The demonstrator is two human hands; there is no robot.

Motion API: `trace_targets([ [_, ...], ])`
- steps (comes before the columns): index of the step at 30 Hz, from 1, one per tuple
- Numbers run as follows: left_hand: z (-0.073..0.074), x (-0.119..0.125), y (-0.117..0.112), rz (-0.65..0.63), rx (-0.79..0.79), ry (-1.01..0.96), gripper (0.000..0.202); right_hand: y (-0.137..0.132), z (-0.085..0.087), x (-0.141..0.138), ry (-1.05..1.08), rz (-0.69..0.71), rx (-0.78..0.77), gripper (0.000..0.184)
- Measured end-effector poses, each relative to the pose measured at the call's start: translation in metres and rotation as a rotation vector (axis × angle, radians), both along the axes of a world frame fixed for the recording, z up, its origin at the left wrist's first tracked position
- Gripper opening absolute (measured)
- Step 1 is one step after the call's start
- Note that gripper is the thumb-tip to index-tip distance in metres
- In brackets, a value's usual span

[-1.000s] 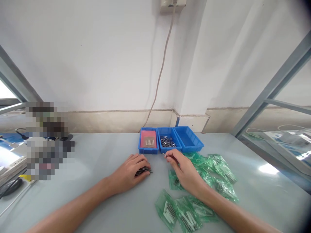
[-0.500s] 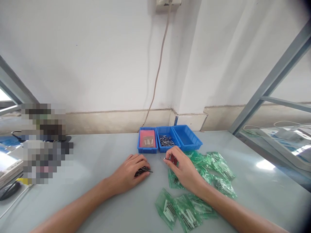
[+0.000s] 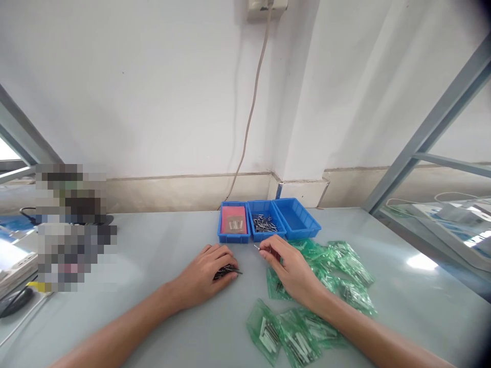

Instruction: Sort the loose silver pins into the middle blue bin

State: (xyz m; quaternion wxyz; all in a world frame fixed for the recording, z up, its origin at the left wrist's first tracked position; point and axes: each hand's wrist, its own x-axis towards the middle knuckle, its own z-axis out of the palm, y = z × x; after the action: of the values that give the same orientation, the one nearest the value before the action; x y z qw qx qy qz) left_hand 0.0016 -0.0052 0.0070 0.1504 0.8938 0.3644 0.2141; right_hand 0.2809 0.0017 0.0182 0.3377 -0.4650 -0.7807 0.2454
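Note:
My left hand (image 3: 205, 272) rests on the table, fingers curled round a bunch of thin dark metal rods (image 3: 227, 272), perhaps screws or pins. Their ends stick out past the thumb and point right. To its right, my right hand (image 3: 286, 261) pinches a thin metal rod (image 3: 257, 247) between thumb and fingers. Its tip shows at the left of the fingertips; the rest is hidden. Just beyond that hand is a blue bin (image 3: 282, 232) with many loose metal rods (image 3: 264, 223) in it. Green plastic bags (image 3: 324, 260) of metal rods and white sticks lie around and under the right forearm.
Left of the rod bin stands a blue bin (image 3: 233, 238) with a pink sheet and a small clear bag. Another blue bin (image 3: 297, 217) is on the right. More green bags (image 3: 266, 332) lie nearer me. Metal frame posts (image 3: 429, 128) flank the grey table (image 3: 161, 337).
My right hand has dipped slightly, and the rod in it now tilts with its tip up. My left hand keeps its grip on the bunch.

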Motion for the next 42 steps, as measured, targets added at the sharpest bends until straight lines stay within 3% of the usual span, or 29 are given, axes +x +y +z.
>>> trace_targets([
  [12, 0.001, -0.0004, -0.0005, 0.003, 0.001, 0.006, 0.011, -0.0012, 0.0012, -0.0013, 0.041, -0.006, -0.035, 0.022],
  [21, 0.0001, -0.0004, 0.0005, -0.009, 0.012, -0.001, 0.013, -0.0005, -0.0001, -0.0009, 0.066, -0.013, -0.012, 0.009],
  [29, 0.0014, -0.0005, -0.0001, -0.015, 0.019, -0.001, 0.013, -0.0007, 0.0013, -0.0004, 0.1, -0.006, -0.011, 0.013],
  [32, 0.0011, -0.001, 0.0001, -0.021, 0.023, -0.003, 0.014, -0.0004, 0.0002, -0.0006, 0.176, 0.006, -0.108, 0.022],
  [37, -0.0009, -0.0012, 0.0005, -0.019, 0.019, 0.007, 0.012, 0.0028, -0.0025, -0.0017, 0.466, 0.068, -0.436, 0.04],
  [42, -0.0001, 0.0, 0.0006, -0.016, 0.018, 0.002, 0.013, 0.0043, 0.0022, -0.0031, 0.596, 0.078, -0.504, 0.043],
])
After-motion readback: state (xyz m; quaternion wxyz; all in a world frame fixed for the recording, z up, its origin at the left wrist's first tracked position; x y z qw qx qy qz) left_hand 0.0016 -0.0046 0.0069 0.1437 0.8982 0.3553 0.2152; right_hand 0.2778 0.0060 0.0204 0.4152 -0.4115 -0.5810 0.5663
